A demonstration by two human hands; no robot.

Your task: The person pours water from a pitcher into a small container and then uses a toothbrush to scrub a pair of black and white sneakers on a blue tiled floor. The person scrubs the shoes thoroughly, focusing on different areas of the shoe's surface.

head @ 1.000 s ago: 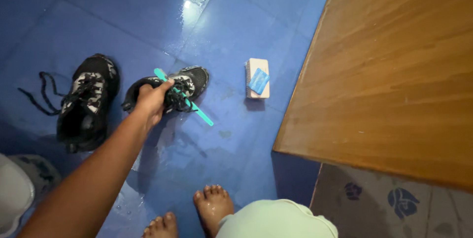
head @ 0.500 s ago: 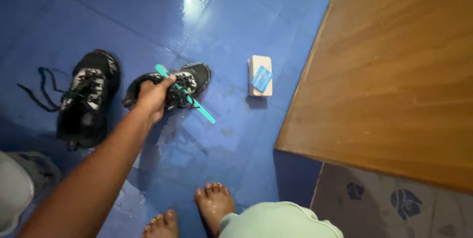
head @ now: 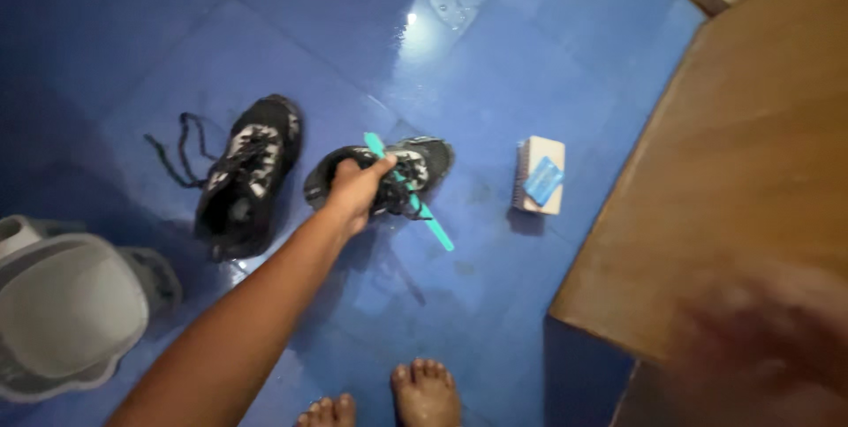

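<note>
Near the middle of the frame the left hand (head: 356,187) is closed around a black shoe (head: 389,181) and a teal brush (head: 408,192) together. The brush handle sticks up past the knuckles and its long end slants down to the lower right, so one grip carries both. The shoe hangs toe toward the right, seemingly just clear of the wet blue floor (head: 495,65), though the angle makes that hard to judge.

The second shoe (head: 246,181) lies just left of the held one, on the floor, its loose laces (head: 181,151) trailing toward the upper left. To the right, a scrub block (head: 539,175) with a blue piece on top sits alone on the tiles, well apart from the shoes.

A blurred shape at the lower right may be the right hand (head: 760,339); I cannot tell whether it is open or closed.

The wooden table (head: 751,171) fills the right side, its edge running diagonally close past the block. A grey basin (head: 66,312) crowds the lower left. Bare feet (head: 424,396) stand at the bottom centre. Open floor lies mainly toward the top and between feet and shoes.
</note>
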